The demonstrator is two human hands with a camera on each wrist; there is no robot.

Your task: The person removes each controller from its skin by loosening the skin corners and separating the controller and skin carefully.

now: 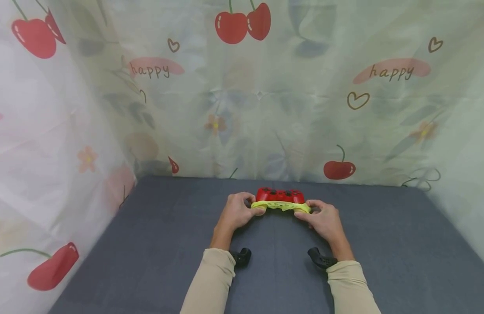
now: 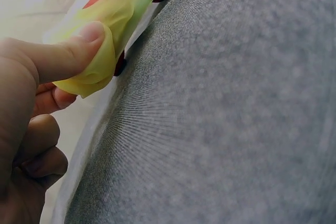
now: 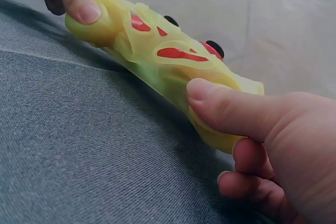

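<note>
A red game controller with black sticks is partly inside a yellow, stretchy silicone cover, near the far side of the table. My left hand pinches the cover's left end, thumb on the near side. At the right end, my right hand pinches the cover in the same way. In the right wrist view red shows through openings in the cover, which bunches in folds around the grips. The left wrist view shows the left thumb pressing on the yellow material; the controller is mostly hidden there.
A dark grey cloth covers the table. Behind it and at the sides hang pale curtains printed with cherries and flowers. Black wrist-worn devices sit at both beige sleeves.
</note>
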